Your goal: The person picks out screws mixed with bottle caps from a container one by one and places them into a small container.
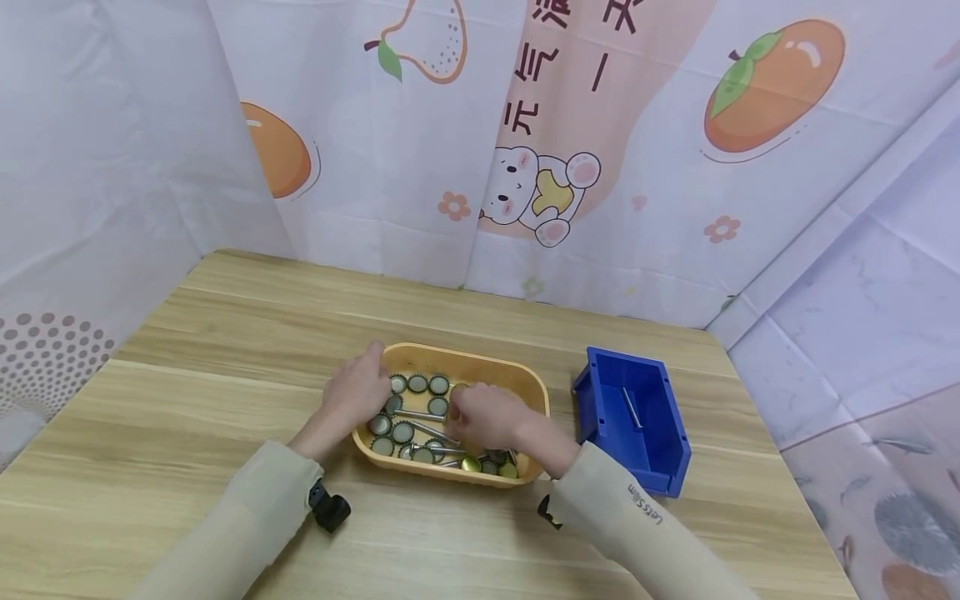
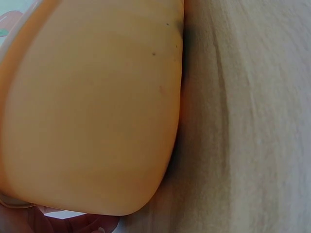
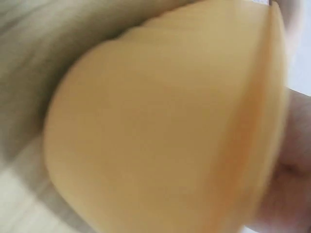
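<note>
A yellow-orange plastic tub (image 1: pixel 480 362) stands on the table, holding several bottle caps (image 1: pixel 402 432) and several metal bolts (image 1: pixel 420 414). My left hand (image 1: pixel 357 389) grips the tub's left end at the rim; its fingers (image 2: pixel 82 223) show beside the tub wall in the left wrist view. Inside the tub, over the caps and bolts, is my right hand (image 1: pixel 491 417) with fingers bent downward. Whether anything is between its fingertips is hidden. In the blurred right wrist view, the tub's outer wall covers most of the picture.
To the right of the tub stands a blue open-front bin (image 1: pixel 622 433) with one metal bolt (image 1: pixel 632 408) in it. A printed curtain (image 1: pixel 420 225) hangs along the table's back edge. The wood-grain table (image 1: pixel 247 333) extends around both containers.
</note>
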`<state>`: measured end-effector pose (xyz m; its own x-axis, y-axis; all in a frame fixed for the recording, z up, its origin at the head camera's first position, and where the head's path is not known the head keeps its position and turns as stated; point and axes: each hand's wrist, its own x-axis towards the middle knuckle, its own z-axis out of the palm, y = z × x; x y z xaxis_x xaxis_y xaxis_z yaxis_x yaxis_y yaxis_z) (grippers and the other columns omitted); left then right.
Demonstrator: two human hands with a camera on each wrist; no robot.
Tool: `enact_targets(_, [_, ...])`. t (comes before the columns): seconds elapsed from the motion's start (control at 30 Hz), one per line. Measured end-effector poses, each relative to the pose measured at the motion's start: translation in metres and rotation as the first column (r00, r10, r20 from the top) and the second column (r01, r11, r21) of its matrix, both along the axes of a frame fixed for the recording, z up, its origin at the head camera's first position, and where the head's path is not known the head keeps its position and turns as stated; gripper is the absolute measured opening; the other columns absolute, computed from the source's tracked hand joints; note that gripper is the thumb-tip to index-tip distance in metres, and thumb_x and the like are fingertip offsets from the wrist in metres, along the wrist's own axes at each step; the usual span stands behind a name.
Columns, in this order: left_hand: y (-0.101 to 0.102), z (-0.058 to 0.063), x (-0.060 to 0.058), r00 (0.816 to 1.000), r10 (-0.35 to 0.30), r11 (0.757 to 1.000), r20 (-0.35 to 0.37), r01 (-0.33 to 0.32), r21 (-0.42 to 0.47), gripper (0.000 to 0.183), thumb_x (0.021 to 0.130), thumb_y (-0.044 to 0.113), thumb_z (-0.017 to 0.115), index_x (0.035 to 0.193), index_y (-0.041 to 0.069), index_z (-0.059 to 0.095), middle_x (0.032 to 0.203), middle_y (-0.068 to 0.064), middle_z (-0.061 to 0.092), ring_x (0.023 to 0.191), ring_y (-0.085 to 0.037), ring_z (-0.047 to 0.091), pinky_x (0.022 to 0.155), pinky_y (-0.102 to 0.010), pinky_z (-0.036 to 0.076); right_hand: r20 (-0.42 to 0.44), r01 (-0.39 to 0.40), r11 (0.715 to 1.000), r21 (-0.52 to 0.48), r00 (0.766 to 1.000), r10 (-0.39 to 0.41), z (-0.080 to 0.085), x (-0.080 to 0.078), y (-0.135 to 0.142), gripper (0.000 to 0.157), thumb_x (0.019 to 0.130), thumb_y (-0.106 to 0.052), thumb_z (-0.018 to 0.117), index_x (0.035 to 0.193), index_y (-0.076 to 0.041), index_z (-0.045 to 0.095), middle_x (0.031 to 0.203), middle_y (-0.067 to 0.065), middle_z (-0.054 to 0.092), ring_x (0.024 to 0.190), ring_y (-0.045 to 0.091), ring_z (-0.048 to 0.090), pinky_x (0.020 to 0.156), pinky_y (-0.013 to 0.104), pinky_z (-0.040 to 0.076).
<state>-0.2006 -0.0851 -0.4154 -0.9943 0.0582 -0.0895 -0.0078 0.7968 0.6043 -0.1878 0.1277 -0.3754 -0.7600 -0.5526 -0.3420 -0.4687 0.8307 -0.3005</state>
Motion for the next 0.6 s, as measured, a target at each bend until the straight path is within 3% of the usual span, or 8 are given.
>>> enact_targets(0.2, [0.000, 0.001, 0.002, 1.000, 0.005, 1.000, 0.007, -0.005, -0.001, 0.031, 0.096, 0.015, 0.043, 0.125, 0.004, 0.048, 0.089, -0.015, 0.062, 0.064, -0.024, 0.053, 0.051, -0.032, 0.039, -0.014, -0.058, 0.998, -0.006, 0.998, 0.058, -0.014, 0.003, -0.002, 0.011, 0.096, -0.020, 0.063, 0.099, -0.010, 0.065, 0.092, 0.000, 0.068, 0.078, 0.008, 0.061, 0.069, 0.022, 0.051])
enact_targets(0.33, [0.000, 0.003, 0.002, 1.000, 0.008, 1.000, 0.010, -0.008, -0.005, 0.027, 0.095, 0.015, 0.043, 0.120, 0.005, 0.049, 0.088, -0.014, 0.062, 0.065, -0.025, 0.054, 0.051, -0.033, 0.039, -0.071, -0.090, 0.994, 0.065, 0.993, 0.095, -0.019, 0.005, -0.003, 0.008, 0.096, -0.014, 0.062, 0.103, -0.011, 0.064, 0.098, 0.001, 0.067, 0.086, 0.011, 0.062, 0.074, 0.024, 0.053])
enact_targets(0.6, [0.001, 0.003, 0.003, 1.000, 0.002, 1.000, 0.007, -0.002, -0.004, 0.029, 0.096, 0.014, 0.043, 0.122, 0.004, 0.048, 0.083, -0.014, 0.060, 0.062, -0.024, 0.052, 0.050, -0.032, 0.038, -0.025, -0.065, 0.988, 0.138, 0.997, 0.069, -0.019, 0.006, 0.001, 0.025, 0.087, -0.004, 0.065, 0.108, -0.010, 0.055, 0.098, 0.000, 0.055, 0.087, 0.012, 0.051, 0.077, 0.026, 0.048])
